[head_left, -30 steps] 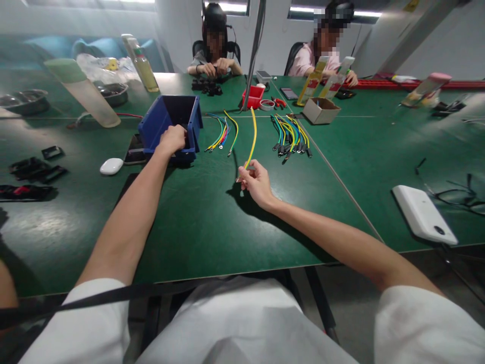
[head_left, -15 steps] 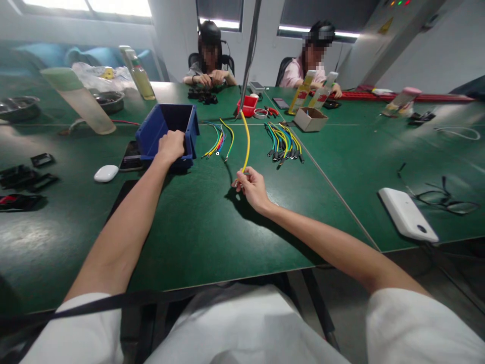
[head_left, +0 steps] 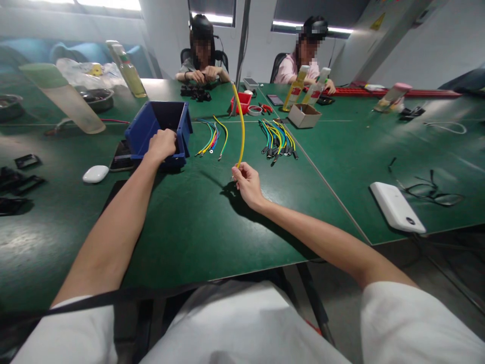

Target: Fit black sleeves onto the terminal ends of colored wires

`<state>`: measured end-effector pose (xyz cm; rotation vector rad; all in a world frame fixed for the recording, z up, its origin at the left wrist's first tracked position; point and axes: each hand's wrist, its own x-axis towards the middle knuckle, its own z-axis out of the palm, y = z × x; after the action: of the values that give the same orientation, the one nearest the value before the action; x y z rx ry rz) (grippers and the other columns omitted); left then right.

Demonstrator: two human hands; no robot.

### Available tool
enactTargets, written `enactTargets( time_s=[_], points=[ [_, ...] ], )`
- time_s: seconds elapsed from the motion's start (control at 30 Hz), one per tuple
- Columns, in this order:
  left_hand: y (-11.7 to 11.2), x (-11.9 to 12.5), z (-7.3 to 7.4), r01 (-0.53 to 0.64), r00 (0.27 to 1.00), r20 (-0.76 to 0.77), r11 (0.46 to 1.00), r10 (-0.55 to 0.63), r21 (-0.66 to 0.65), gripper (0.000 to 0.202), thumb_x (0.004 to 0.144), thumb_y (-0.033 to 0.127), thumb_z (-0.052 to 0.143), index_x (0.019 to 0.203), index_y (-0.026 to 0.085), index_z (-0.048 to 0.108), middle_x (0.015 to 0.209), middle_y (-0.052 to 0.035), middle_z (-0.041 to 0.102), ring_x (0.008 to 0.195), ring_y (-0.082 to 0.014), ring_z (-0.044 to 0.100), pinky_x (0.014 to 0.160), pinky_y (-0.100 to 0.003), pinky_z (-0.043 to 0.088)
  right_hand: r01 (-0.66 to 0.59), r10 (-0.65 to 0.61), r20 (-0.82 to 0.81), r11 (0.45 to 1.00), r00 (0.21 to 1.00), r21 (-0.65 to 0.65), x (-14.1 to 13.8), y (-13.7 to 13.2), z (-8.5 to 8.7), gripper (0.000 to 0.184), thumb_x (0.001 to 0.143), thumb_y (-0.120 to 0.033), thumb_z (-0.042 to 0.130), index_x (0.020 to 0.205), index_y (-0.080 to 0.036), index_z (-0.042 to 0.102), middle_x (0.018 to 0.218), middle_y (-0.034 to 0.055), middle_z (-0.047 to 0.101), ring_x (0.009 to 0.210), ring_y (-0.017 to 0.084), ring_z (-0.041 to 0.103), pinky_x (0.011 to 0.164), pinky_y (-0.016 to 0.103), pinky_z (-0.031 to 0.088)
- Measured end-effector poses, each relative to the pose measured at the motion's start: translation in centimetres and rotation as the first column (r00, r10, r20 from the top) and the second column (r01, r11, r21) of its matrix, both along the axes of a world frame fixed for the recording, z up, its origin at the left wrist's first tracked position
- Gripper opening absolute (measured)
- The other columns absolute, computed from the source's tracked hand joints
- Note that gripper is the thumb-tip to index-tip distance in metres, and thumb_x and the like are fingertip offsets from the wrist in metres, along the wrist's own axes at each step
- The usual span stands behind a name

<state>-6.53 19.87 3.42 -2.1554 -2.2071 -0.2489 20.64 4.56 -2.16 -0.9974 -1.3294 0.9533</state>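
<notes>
My right hand (head_left: 248, 183) pinches a yellow wire (head_left: 242, 129) near its lower end, and the wire stands up above my fingers in a slight curve. Over the front of a blue plastic bin (head_left: 141, 132) reaches my left hand (head_left: 162, 145); its fingertips dip inside and are hidden. Between the bin and the wire lies a small group of coloured wires (head_left: 212, 139) with metal terminals at their ends. A larger bunch of yellow, green and blue wires (head_left: 278, 136) with black ends rests to the right.
Behind the wires stand a red box (head_left: 241, 103) and a small cardboard box (head_left: 304, 116). A white power bank (head_left: 397, 207) and glasses (head_left: 432, 192) lie at right. At left are a white case (head_left: 95, 174) and a leaning bottle (head_left: 64, 98). Two people sit across the table.
The view has shifted slightly, so the table things appear a little further left. My right hand still holds the yellow wire upright, and my left hand stays in the bin.
</notes>
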Motion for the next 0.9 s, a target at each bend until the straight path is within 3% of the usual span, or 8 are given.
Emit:
enactTargets(
  time_s=[0.4, 0.67, 0.9],
  points=[
    [-0.1, -0.4, -0.4, -0.013, 0.996, 0.094, 0.999, 0.01, 0.031, 0.032, 0.087, 0.029, 0.048, 0.108, 0.015, 0.068, 0.105, -0.021, 0.066, 0.102, -0.0387, 0.062, 0.088, -0.047, 0.047, -0.014, 0.014, -0.057, 1.0, 0.998, -0.005, 0.3, 0.2, -0.1, 0.036, 0.09, -0.057, 0.055, 0.079, -0.023, 0.046, 0.062, -0.006, 0.046, 0.053, 0.009, 0.045, 0.047, 0.023, 0.034],
    [-0.9, 0.1, 0.5, -0.037, 0.964, 0.265, 0.983, -0.012, 0.178, 0.033, 0.094, 0.028, 0.044, 0.114, 0.016, 0.067, 0.111, -0.0152, 0.067, 0.107, -0.0298, 0.059, 0.093, -0.04, 0.042, -0.017, 0.015, -0.101, 1.0, 0.995, -0.022, 0.4, 0.0, 0.2, 0.035, 0.092, -0.057, 0.053, 0.083, -0.024, 0.046, 0.062, -0.006, 0.051, 0.051, 0.009, 0.048, 0.047, 0.023, 0.035],
    [-2.4, 0.5, 1.6, -0.07, 0.939, 0.333, 0.897, -0.088, 0.436, 0.029, 0.098, 0.021, 0.044, 0.119, 0.011, 0.061, 0.116, -0.0089, 0.065, 0.103, -0.0183, 0.055, 0.095, -0.03, 0.037, 0.003, -0.005, -0.048, 0.999, 0.999, -0.037, 0.5, 0.2, 0.0, 0.037, 0.092, -0.06, 0.051, 0.084, -0.024, 0.044, 0.063, -0.0062, 0.052, 0.052, 0.009, 0.048, 0.05, 0.023, 0.038]
  ],
)
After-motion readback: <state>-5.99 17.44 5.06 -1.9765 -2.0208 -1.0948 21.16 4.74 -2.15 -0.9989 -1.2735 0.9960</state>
